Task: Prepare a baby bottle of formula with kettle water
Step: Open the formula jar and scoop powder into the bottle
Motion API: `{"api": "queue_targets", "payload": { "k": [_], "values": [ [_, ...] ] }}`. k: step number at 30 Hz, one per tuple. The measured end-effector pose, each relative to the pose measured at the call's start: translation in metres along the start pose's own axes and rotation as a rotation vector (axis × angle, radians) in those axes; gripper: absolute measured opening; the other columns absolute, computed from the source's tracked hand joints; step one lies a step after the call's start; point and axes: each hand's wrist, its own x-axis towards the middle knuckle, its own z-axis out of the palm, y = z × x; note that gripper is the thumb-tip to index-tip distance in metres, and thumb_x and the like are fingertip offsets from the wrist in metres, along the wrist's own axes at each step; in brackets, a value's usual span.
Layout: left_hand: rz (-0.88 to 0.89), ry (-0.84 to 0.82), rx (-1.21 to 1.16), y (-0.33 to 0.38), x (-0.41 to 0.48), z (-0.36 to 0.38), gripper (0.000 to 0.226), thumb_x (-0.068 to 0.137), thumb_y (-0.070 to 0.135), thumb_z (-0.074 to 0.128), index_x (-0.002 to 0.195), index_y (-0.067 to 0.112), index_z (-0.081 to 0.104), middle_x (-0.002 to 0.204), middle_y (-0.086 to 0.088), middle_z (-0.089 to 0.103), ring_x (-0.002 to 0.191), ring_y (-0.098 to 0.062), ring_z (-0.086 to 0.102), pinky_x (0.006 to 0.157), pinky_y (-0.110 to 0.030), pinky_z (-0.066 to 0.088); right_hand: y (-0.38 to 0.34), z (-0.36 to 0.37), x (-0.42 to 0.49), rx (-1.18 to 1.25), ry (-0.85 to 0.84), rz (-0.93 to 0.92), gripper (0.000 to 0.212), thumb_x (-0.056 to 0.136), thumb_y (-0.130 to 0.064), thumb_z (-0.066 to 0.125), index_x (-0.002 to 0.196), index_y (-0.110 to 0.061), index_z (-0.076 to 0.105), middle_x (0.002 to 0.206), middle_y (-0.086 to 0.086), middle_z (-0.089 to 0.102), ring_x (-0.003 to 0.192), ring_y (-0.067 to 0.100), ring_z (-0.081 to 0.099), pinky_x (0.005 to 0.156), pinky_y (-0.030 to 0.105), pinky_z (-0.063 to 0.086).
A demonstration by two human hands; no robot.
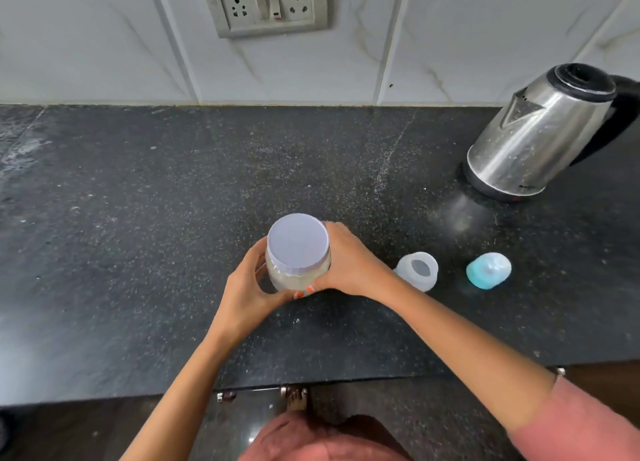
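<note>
At centre frame, the left hand (249, 287) grips the formula jar (298, 249) by its body and the right hand (349, 263) clasps the lid. The open baby bottle (417, 270) waits just right. Bracing the body and twisting level should keep powder in.

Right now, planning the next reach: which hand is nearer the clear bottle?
Right. The right hand grips the jar on the side facing the clear bottle; the left hand holds the jar's far side.

jar (297, 253): upright, lilac lid on;
bottle (417, 270): we see it open, beside the jar;
cap (488, 270): teal, farther right;
kettle (540, 131): steel, rear right
</note>
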Motion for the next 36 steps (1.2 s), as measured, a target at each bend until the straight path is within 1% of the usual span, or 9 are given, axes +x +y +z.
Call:
{"api": "queue_targets", "payload": {
  "k": [12,15,18,21,24,26,30,33,36],
  "values": [
    [-0.021,-0.029,-0.034,-0.016,-0.015,0.005,0.088,0.056,0.018,0.087,0.115,0.049,0.03,0.118,0.03,0.043,0.105,0.025,0.042,0.087,0.0,0.035,-0.002,0.011,-0.019,0.023,-0.037,0.007,0.092,0.067,-0.017,0.078,0.14,-0.02,0.022,0.142,0.002,0.029,0.127,0.019,0.037,0.096,0.031,0.036],
    [-0.031,-0.074,-0.072,-0.016,-0.015,0.006,0.089,0.053,0.038,0.083,0.122,0.046,0.028,0.129,0.023,0.04,0.118,0.014,0.039,0.096,-0.009,0.035,-0.006,0.008,-0.021,0.05,-0.054,0.007,0.099,0.063,-0.031,0.08,0.141,-0.023,0.02,0.144,0.0,0.028,0.131,0.019,0.032,0.104,0.038,0.035],
    [-0.038,-0.086,-0.122,-0.017,-0.015,0.01,0.108,0.046,0.045,0.083,0.135,0.034,0.022,0.141,0.011,0.034,0.128,0.0,0.034,0.104,-0.025,0.034,-0.02,0.004,-0.023,-0.039,-0.006,0.003,0.102,0.066,-0.046,0.075,0.143,-0.021,0.014,0.146,0.0,0.024,0.134,0.021,0.024,0.105,0.038,0.03],
    [-0.044,-0.042,-0.166,-0.009,-0.013,0.018,0.111,0.04,0.042,0.084,0.133,0.028,0.025,0.136,0.008,0.039,0.121,0.01,0.037,0.097,-0.012,0.036,-0.037,0.007,-0.022,-0.334,0.105,-0.044,0.098,0.069,-0.061,0.064,0.142,-0.015,0.018,0.141,0.004,0.031,0.127,0.024,0.028,0.096,0.034,0.034],
    [-0.016,-0.001,-0.167,-0.003,-0.011,0.028,0.099,0.048,0.039,0.082,0.131,0.02,0.032,0.124,0.029,0.042,0.112,0.014,0.044,0.086,-0.002,0.035,-0.047,0.022,-0.019,-0.575,0.245,-0.035,0.092,0.071,-0.074,0.046,0.136,-0.009,0.033,0.124,0.007,0.046,0.112,0.025,0.041,0.082,0.035,0.039],
    [-0.007,0.026,-0.16,-0.002,-0.01,0.032,0.093,0.055,0.035,0.083,0.132,0.012,0.036,0.117,0.041,0.042,0.108,0.014,0.047,0.082,-0.001,0.037,-0.049,0.032,-0.016,-0.709,0.394,0.017,0.09,0.065,-0.082,0.035,0.117,-0.011,0.054,0.099,0.002,0.058,0.09,0.019,0.053,0.059,0.028,0.038],
    [-0.037,0.062,-0.21,0.003,-0.012,0.033,0.091,0.055,0.013,0.088,0.128,0.018,0.035,0.119,0.013,0.053,0.104,0.012,0.052,0.079,-0.003,0.039,-0.041,0.04,-0.006,-0.731,0.545,-0.086,0.069,0.065,-0.07,0.025,0.09,-0.015,0.059,0.078,-0.003,0.055,0.07,0.014,0.053,0.045,0.024,0.025],
    [-0.063,0.077,-0.197,0.002,-0.014,0.031,0.094,0.047,0.037,0.084,0.126,0.024,0.035,0.113,0.018,0.056,0.101,0.013,0.054,0.08,-0.006,0.041,-0.035,0.037,-0.001,-0.659,0.548,-0.213,0.061,0.069,-0.063,0.028,0.086,-0.011,0.056,0.078,0.0,0.052,0.069,0.017,0.052,0.044,0.024,0.027],
    [-0.104,0.092,-0.118,-0.005,-0.012,0.029,0.097,0.044,0.049,0.08,0.129,0.026,0.038,0.113,0.022,0.059,0.105,0.002,0.057,0.089,-0.028,0.048,-0.031,0.036,0.001,-0.619,0.548,-0.273,0.06,0.069,-0.062,0.031,0.085,-0.01,0.055,0.079,0.002,0.053,0.069,0.018,0.052,0.044,0.025,0.028]
  ]
}}
